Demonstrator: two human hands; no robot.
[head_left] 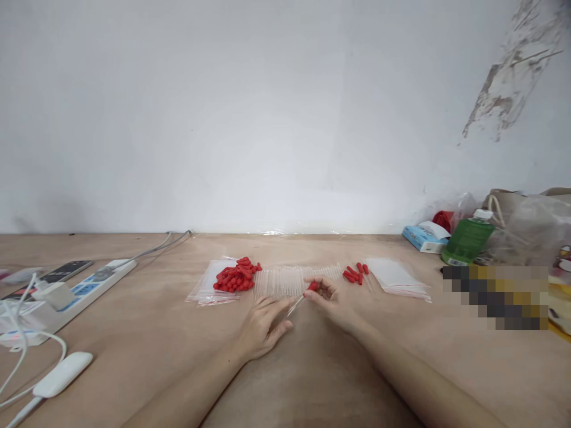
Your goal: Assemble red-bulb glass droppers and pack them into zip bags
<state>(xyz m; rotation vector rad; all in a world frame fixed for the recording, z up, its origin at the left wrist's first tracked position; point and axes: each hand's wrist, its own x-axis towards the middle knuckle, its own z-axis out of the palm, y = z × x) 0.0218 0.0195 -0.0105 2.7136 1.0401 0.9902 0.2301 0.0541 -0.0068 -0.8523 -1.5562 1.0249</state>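
Note:
My right hand (328, 299) pinches a red rubber dropper bulb (313, 286) over the middle of the table. A thin clear tube (296, 305) slants down and left from the bulb toward my left hand (266, 328). That hand rests low, its fingers stretched out and the thumb apart, with the tube's lower end close to its fingertips. Behind both hands lies a row of clear thin tubes (280, 280), side by side. To its left a heap of red bulbs (234, 277) sits on clear plastic bags (206, 285). Several red bulbs (352, 275) lie to its right.
On the right lies a stack of white zip bags (395, 275). Farther right are a tissue pack (423, 238) and a green bottle (468, 238). A power strip (96, 286) with plugs and a white cable adapter (65, 374) occupy the left. The wall (285, 119) rises behind.

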